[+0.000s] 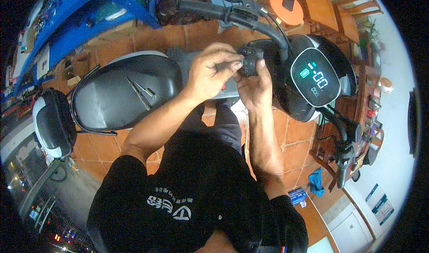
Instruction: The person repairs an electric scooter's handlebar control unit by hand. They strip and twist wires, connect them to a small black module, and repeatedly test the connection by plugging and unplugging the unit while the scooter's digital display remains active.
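Above the scooter's footwell, beside the front column, my right hand (255, 88) holds a small black molded part (252, 59) with its thumb along one side. What kind of part it is cannot be made out. My left hand (213, 69) meets it from the left, thumb and fingertips pinched together at its edge. Anything small between those fingertips is hidden. Screwdriver-like tools (142, 91) lie on the scooter's black seat (105, 94), left of my left forearm. To the right of my hands glows the scooter's lit display (315, 78).
Handlebar grips rise at the far side (201, 8) and the near right (343, 161). A top box (54, 123) sits behind the seat. Farther off stand an orange round stool (286, 12), a blue rack (71, 25) and wooden furniture (319, 7). A blue cloth (316, 181) hangs at right.
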Available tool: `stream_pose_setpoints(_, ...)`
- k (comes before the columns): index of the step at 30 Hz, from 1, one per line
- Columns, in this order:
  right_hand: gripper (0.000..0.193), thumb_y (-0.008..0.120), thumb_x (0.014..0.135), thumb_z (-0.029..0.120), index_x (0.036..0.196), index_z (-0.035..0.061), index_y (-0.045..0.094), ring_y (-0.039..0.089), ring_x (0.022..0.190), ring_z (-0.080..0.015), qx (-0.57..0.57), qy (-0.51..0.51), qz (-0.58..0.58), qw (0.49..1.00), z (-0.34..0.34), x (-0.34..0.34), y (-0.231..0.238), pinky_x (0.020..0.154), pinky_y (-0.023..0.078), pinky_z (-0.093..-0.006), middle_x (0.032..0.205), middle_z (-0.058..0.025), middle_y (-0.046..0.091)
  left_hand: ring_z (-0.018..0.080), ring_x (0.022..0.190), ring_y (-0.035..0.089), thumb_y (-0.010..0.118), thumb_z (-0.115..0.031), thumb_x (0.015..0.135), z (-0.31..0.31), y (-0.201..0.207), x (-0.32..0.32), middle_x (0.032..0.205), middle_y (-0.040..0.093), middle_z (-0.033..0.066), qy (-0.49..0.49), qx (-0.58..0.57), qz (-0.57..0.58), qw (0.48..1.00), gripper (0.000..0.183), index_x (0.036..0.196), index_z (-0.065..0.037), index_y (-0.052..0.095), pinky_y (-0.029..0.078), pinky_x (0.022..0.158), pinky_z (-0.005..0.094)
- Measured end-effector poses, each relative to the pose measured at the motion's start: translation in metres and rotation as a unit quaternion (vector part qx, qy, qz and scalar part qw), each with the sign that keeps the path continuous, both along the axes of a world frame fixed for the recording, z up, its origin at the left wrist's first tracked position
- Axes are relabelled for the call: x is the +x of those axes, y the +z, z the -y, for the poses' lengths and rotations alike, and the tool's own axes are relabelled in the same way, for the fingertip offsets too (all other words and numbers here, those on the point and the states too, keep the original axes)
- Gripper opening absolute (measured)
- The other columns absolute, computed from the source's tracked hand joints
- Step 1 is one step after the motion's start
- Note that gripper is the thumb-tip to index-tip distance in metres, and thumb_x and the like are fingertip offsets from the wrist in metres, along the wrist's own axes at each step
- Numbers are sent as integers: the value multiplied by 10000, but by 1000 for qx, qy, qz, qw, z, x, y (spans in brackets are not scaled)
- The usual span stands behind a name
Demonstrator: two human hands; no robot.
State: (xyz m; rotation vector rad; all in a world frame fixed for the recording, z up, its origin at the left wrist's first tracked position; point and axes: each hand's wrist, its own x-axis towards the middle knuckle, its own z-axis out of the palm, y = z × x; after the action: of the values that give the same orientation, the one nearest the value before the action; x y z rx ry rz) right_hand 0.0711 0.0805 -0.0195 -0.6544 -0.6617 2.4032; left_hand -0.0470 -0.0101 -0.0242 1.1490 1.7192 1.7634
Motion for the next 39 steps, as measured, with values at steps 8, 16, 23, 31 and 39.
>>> stream_pose_setpoints(8, 409, 457, 991, 408, 1206, 65, 515, 583, 1021, -188, -29, 5, 0, 1000, -1, 7, 9, 855, 500, -381, 1128, -69, 603, 212, 1114, 538, 689, -43, 843, -7, -8, 17, 1228, 497, 131, -31, 37, 195, 980, 208, 1049, -24, 686, 483, 908, 311)
stream_pose_setpoints(16, 328, 532, 975, 300, 1149, 22, 553, 590, 990, -171, 32, -38, 49, 998, 7, 11, 23, 849, 493, -348, 1097, -81, 618, 217, 1168, 517, 677, -17, 844, -10, 9, 15, 1253, 503, 130, -55, 15, 108, 992, 211, 1055, -28, 686, 459, 957, 319)
stream_pose_setpoints(23, 278, 538, 968, 240, 1114, 8, 585, 575, 920, -120, 152, -53, 131, 978, 11, 13, 8, 843, 456, -281, 1029, -52, 638, 185, 1061, 576, 666, -20, 856, -10, 4, 22, 1194, 569, 114, -49, 10, 222, 974, 202, 1058, -14, 675, 505, 865, 293)
stream_pose_setpoints(31, 312, 521, 959, 271, 1111, 4, 583, 552, 901, -127, 249, -34, 193, 948, 7, 16, 2, 842, 440, -282, 999, -48, 626, 146, 891, 636, 621, 10, 871, -16, 23, 35, 1103, 628, 110, 36, -17, 387, 921, 367, 1229, 24, 542, 539, 793, 286)
stream_pose_setpoints(39, 309, 516, 951, 229, 1140, -11, 561, 546, 925, -125, 389, -7, 214, 896, 0, 19, 5, 851, 441, -265, 1028, -62, 611, 141, 976, 612, 611, 37, 859, -13, 16, 27, 1126, 601, 123, -27, -53, 373, 926, 456, 1279, 88, 442, 514, 832, 254)
